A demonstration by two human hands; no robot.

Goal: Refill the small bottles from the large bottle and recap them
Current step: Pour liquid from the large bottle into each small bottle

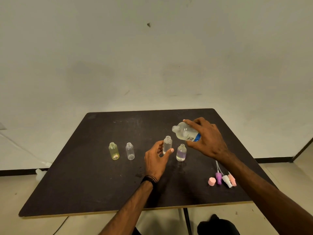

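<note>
Two bare forearms reach in from the bottom edge over a dark worktop with a pale rim along its near side. The left wrist wears a band of thin black cords. Near the right forearm lie the bottles' tops in a close cluster: a loose pink cap, then a purple spray top, a white spray top and a pink spray top, their thin dip tubes pointing away from the camera.

Farther in, the left hand curls around a small clear bottle standing uncapped at mid-worktop, thumb on its near right side and fingers behind it. Just to its right stands a purple-tinted small bottle, open-necked and holding clear liquid in its lower part. Well to the left stand two more open small bottles, near each other: a yellow one and a clear one.

Above and to the right, the right hand grips the large bottle, clear with a blue label, tipped over toward the left with its uncapped mouth raised above and beside the held bottle. No stream shows at its mouth.

Beyond the worktop rises a plain pale wall.
</note>
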